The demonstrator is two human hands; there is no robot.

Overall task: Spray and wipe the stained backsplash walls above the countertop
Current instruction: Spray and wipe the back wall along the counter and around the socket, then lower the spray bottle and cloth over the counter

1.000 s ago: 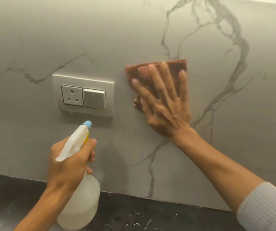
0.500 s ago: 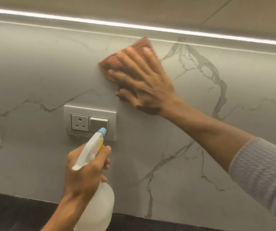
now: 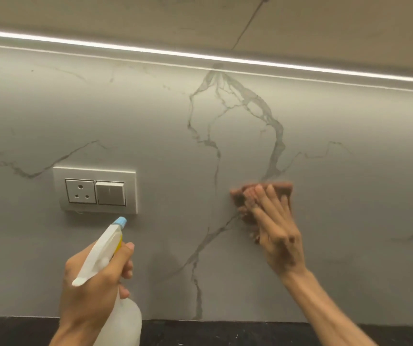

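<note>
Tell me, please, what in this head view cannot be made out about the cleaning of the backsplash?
- Cloth: mostly hidden under the right hand, and motion-blurred.
- Spray bottle: its base is cut off by the bottom edge; the trigger is hidden by the left hand.
- Stains on the backsplash: none can be told apart from the marble veins.
- Countertop: only a dark strip shows.

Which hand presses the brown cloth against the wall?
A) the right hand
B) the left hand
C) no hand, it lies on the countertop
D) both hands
A: the right hand lies flat on the brown cloth against the wall, while the left hand holds the spray bottle.
</note>
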